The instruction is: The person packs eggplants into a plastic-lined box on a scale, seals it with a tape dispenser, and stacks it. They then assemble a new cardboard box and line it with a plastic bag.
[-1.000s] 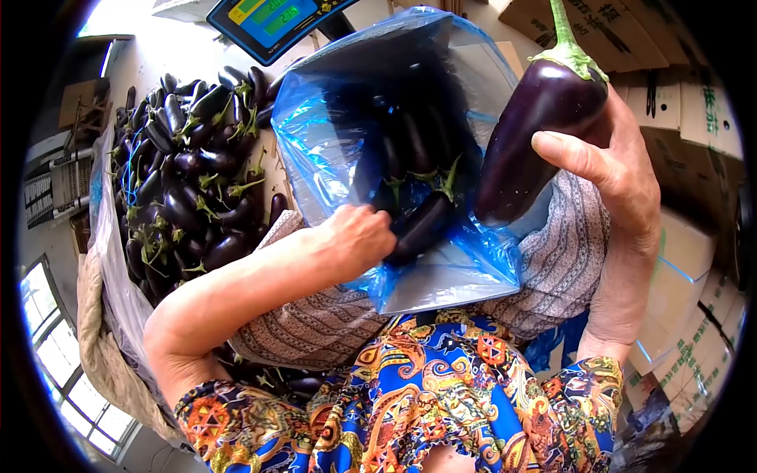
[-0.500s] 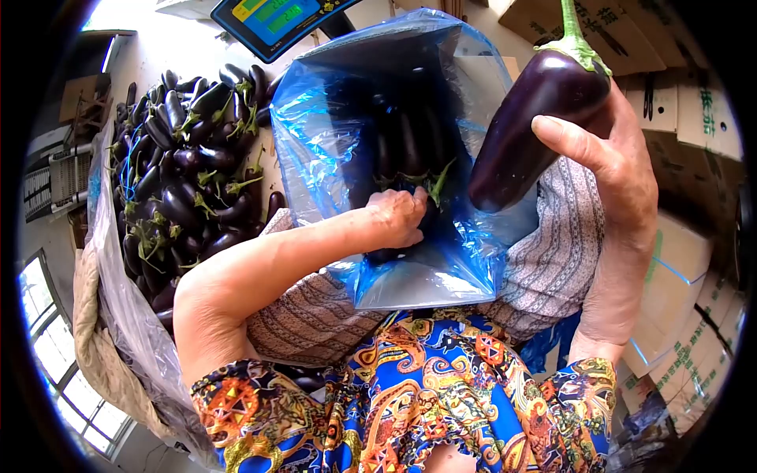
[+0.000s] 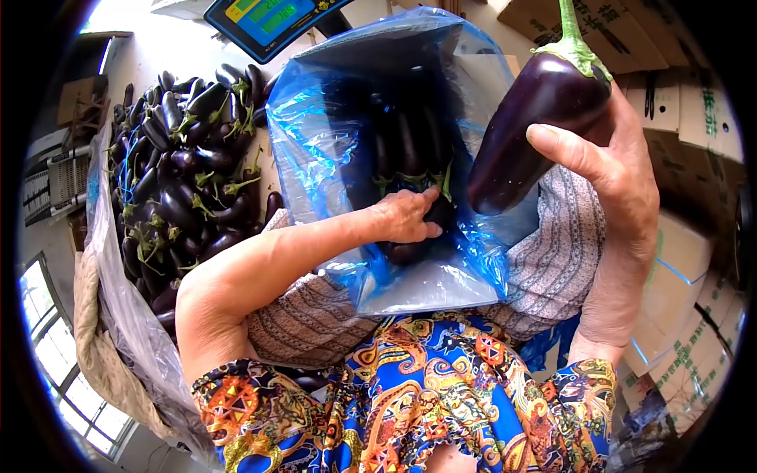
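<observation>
In my right hand is a large dark purple eggplant, its green stem pointing up. The thumb presses on its front, and the other fingers are behind it. My left hand reaches into a box lined with a blue plastic bag. Its index finger and thumb are apart, touching the eggplants laid side by side in there. Their green stem ends face me, close to the fingertips. More of the contents are hidden in the shadow and under the hand.
A big heap of eggplants lies at the left beside clear plastic sheeting. A digital scale display stands at the top. Printed cardboard boxes are stacked on the right. The lined box sits by my lap.
My left hand has moved slightly toward me, and its index finger and thumb have spread apart, uncovering more stem ends. My right hand still holds the eggplant in nearly the same place.
</observation>
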### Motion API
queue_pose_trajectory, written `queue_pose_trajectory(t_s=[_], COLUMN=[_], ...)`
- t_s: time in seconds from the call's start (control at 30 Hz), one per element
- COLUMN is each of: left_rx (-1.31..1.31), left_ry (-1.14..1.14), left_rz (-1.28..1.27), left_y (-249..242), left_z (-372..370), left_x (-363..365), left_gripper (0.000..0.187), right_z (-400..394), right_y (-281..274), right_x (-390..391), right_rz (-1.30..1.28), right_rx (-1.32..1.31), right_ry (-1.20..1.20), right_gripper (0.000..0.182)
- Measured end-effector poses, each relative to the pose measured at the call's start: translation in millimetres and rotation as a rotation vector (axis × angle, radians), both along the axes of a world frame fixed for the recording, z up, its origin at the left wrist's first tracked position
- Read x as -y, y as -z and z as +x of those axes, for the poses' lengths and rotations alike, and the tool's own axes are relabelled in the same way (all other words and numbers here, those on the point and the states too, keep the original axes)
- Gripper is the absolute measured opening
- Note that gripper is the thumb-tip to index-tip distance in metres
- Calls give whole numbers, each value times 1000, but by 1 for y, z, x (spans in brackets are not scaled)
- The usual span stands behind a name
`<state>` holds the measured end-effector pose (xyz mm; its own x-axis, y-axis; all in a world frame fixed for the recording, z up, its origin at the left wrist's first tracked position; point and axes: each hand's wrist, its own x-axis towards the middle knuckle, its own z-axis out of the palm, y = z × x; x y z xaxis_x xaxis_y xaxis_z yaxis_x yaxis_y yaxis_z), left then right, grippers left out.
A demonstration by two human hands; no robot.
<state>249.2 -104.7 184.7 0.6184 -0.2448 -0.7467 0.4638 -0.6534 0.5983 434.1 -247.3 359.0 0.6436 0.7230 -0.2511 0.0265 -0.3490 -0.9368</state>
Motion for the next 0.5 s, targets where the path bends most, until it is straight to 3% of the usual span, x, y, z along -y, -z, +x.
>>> queue_pose_trajectory(t_s=[0.13, 0.23, 0.37, 0.5], left_rx=[-7, 60, 384, 328], left_ry=[165, 169, 367, 377], left_rz=[87, 145, 339, 375], left_y=[-10, -4, 36, 44], left_z=[1, -1, -20, -27], left_x=[1, 11, 29, 24], left_gripper=[74, 73, 72, 68], right_z=[-1, -2, -4, -2], right_y=[-1, 0, -2, 2], right_x=[-2, -4, -7, -7], right_rz=[-5, -1, -12, 12], right_rx=[-8, -20, -23, 35], right_ry=[1, -4, -21, -25], right_gripper=[61, 61, 63, 64])
